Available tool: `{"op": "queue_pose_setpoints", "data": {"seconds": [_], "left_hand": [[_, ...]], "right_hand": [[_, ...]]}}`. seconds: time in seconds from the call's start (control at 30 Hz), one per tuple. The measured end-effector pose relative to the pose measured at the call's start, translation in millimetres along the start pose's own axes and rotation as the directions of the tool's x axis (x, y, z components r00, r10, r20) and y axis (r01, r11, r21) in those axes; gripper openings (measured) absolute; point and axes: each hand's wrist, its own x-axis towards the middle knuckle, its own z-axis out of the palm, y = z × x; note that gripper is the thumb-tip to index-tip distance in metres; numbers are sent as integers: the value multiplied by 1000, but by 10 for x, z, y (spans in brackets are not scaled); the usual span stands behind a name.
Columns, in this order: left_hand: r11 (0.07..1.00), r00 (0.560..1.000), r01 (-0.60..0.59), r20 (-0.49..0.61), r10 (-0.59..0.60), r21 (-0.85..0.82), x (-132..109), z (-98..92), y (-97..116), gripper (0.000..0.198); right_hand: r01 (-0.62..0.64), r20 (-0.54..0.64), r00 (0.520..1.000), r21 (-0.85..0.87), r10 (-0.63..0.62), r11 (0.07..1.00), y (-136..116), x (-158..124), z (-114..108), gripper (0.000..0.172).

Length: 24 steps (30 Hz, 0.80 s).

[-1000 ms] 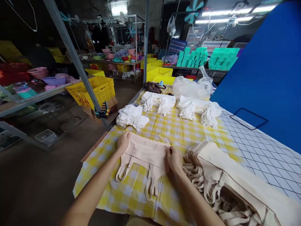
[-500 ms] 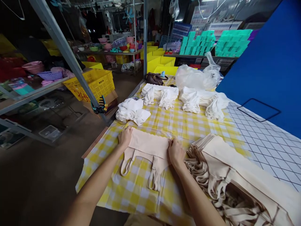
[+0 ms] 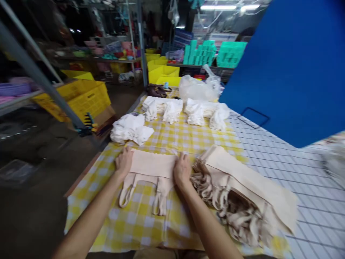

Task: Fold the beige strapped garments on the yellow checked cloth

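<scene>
A beige bra top [image 3: 153, 163] with thin shoulder straps lies flat on a yellow-and-white checked cloth [image 3: 145, 230], its scalloped edge away from me and its straps toward me. My left hand [image 3: 124, 162] is closed on its left end. At the opposite end, the fingers of my right hand [image 3: 182, 169] are curled over the fabric. To the right of my right hand lies a thick stack of similar beige bra tops [image 3: 242, 176], with their straps bunched along the near side.
Two white garment stacks [image 3: 163, 104] [image 3: 206, 108] and a crumpled white pile [image 3: 130, 127] lie farther back. Behind them are a clear plastic bag [image 3: 198, 88] and a dark handbag [image 3: 156, 90]. A blue panel [image 3: 291, 72] stands right; a metal post [image 3: 45, 79] and yellow crate [image 3: 81, 97] stand left.
My view has turned to the right, so the scene sits farther left and more of the right side shows. Both hands stay on the ends of the bra top, which still lies flat.
</scene>
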Motion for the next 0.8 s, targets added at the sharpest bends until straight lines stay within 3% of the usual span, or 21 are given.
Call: {"op": "queue_pose_setpoints", "data": {"seconds": [0.07,0.13,0.23,0.3,0.4,0.47,0.53,0.63,0.8], "left_hand": [[995,983,-93,-156,96,31,-7,-48,64,35],[983,954,-183,-240,178,2,-8,-121,217,35],[921,895,-371,-311,320,-122,-83,-305,637,31],[814,826,-533,-351,441,-231,-214,-464,1003,27],[562,678,-734,-377,631,-382,-512,-703,1564,23],[407,583,-799,-402,706,-443,-742,-841,1889,21],[325,520,-829,-413,748,-455,-959,-954,2151,24],[338,469,-864,-354,809,-372,-1195,-1067,2415,31],[462,493,-869,-263,829,-175,-1308,-1126,2585,16]], "right_hand": [[110,-82,991,111,-102,988,16,-123,-164,40],[269,-182,956,242,-229,932,93,-274,-394,41],[365,-312,914,349,-261,863,398,-503,-826,34],[301,-380,912,368,-153,880,736,-628,-1115,25],[112,-416,908,352,48,929,1311,-771,-1446,18],[17,-422,897,324,129,946,1625,-856,-1569,17],[-40,-417,895,281,159,959,1821,-934,-1616,20],[-101,-369,913,213,176,972,1906,-1000,-1582,25],[-194,-226,952,78,207,978,1838,-932,-1458,31]]}}
